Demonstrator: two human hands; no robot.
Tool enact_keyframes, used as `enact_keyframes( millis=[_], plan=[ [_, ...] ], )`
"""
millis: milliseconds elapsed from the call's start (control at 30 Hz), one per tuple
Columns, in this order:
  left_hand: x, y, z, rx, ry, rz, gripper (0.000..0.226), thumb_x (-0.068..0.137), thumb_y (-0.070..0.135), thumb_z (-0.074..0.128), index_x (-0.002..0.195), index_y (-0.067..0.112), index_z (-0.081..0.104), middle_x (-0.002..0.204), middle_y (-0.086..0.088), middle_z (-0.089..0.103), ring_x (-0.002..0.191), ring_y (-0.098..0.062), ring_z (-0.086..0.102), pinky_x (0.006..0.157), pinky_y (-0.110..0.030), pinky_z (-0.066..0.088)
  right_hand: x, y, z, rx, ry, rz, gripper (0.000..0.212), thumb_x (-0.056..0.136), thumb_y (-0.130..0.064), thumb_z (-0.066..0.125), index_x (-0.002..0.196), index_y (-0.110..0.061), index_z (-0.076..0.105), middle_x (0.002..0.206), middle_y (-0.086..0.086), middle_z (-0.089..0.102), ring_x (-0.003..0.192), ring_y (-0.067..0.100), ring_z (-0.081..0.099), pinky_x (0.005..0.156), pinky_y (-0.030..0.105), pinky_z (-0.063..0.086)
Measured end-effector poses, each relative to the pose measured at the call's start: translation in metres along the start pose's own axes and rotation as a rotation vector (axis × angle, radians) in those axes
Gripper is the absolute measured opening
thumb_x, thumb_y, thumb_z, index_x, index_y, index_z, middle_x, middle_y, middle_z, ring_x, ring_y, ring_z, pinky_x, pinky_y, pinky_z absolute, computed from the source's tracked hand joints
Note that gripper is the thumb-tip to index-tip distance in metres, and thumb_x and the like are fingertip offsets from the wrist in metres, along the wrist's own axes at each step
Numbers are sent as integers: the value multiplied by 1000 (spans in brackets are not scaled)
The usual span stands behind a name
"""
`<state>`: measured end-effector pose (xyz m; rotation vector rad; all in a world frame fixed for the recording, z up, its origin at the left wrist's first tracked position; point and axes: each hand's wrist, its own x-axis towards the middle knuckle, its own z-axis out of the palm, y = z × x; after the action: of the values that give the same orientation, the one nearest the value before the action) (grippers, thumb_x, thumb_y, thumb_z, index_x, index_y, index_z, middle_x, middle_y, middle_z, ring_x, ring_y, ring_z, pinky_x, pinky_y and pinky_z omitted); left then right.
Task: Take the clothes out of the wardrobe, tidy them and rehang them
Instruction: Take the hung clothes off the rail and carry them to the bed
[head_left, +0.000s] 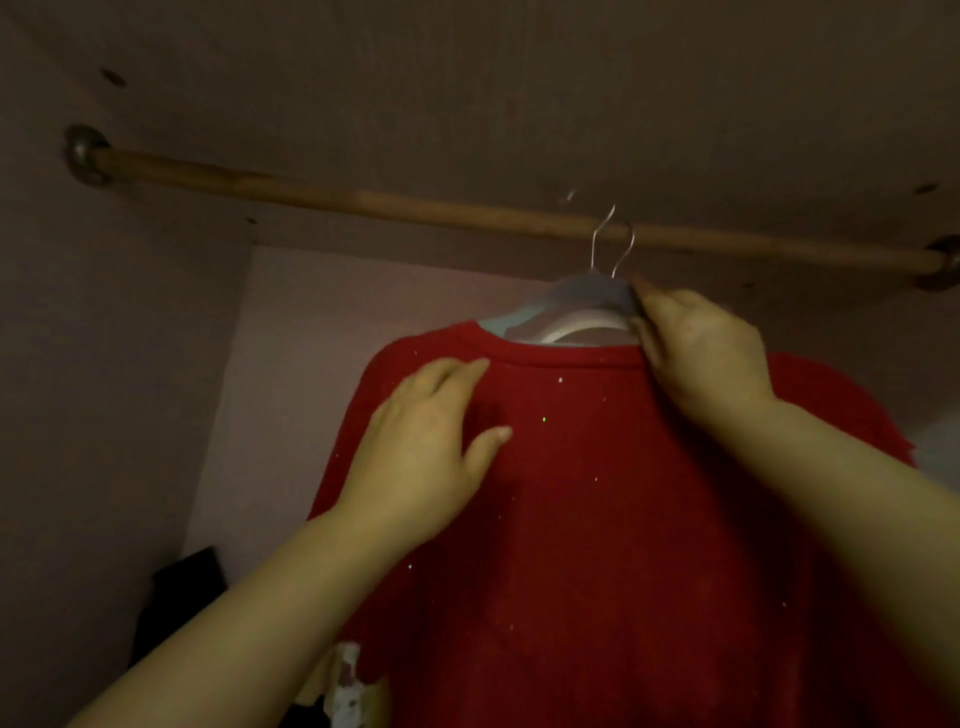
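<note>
Two hands meet the sweater (623, 519), which hangs on its hanger (571, 306) below the rod (363, 200) at 12 o'clock. Our right hand (701, 358), nearer the hook (613, 244), pinches the hanger at the collar (545, 359); our left hand (431, 441) lies flat on the sweater, fingers spread, at 9 o'clock.

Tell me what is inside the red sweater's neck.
A pale hanger shows in the neck of the red sweater, its wire hook at the rod. Its arms are covered by cloth.
</note>
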<state>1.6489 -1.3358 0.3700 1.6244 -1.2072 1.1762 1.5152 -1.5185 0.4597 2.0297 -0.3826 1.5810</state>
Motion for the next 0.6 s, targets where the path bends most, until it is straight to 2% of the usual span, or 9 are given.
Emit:
enact_keyframes(
  millis=[100, 200, 333, 400, 467, 600],
  plan=[
    [6, 6, -20, 87, 142, 0, 57, 86, 35, 60, 136, 11, 45, 136, -9, 48, 128, -25, 41, 106, -39, 33, -3, -22, -9, 152, 149, -90, 40, 95, -19, 51, 133, -7, 51, 117, 19, 62, 102, 38, 60, 74, 44, 50],
    [-9, 10, -43, 183, 218, -30, 56, 86, 37, 54, 136, 13, 46, 130, -9, 52, 122, -26, 44, 100, -40, 35, -33, -56, -10, 278, 268, -219, 37, 89, -16, 55, 123, -2, 59, 106, 19, 68, 88, 34, 68, 67, 39, 55],
    [-70, 3, -71, 318, 124, -103, 54, 83, 36, 55, 133, 18, 50, 112, -8, 63, 102, -31, 58, 87, -41, 43, -87, -106, -3, 493, 264, -303, 38, 90, -24, 48, 122, -7, 62, 106, 12, 70, 89, 27, 70, 67, 33, 55],
    [-112, 2, -90, 338, 69, -179, 50, 84, 33, 58, 132, 20, 52, 97, -7, 66, 84, -32, 62, 75, -40, 48, -116, -135, -2, 618, 250, -324, 37, 90, -23, 48, 120, -7, 62, 104, 10, 71, 87, 25, 70, 67, 31, 53],
    [-154, 4, -113, 384, 37, -280, 49, 83, 32, 58, 131, 24, 53, 82, -6, 65, 70, -32, 62, 63, -40, 52, -144, -168, -5, 742, 213, -346, 37, 89, -23, 49, 119, -8, 63, 101, 8, 71, 80, 22, 70, 60, 29, 53],
    [-235, 24, -164, 530, -38, -466, 50, 82, 34, 53, 132, 30, 50, 73, -1, 59, 65, -27, 59, 57, -40, 51, -197, -232, -20, 996, 112, -412, 37, 87, -29, 52, 118, -14, 64, 86, 1, 72, 63, 16, 67, 51, 23, 49]
  ],
)
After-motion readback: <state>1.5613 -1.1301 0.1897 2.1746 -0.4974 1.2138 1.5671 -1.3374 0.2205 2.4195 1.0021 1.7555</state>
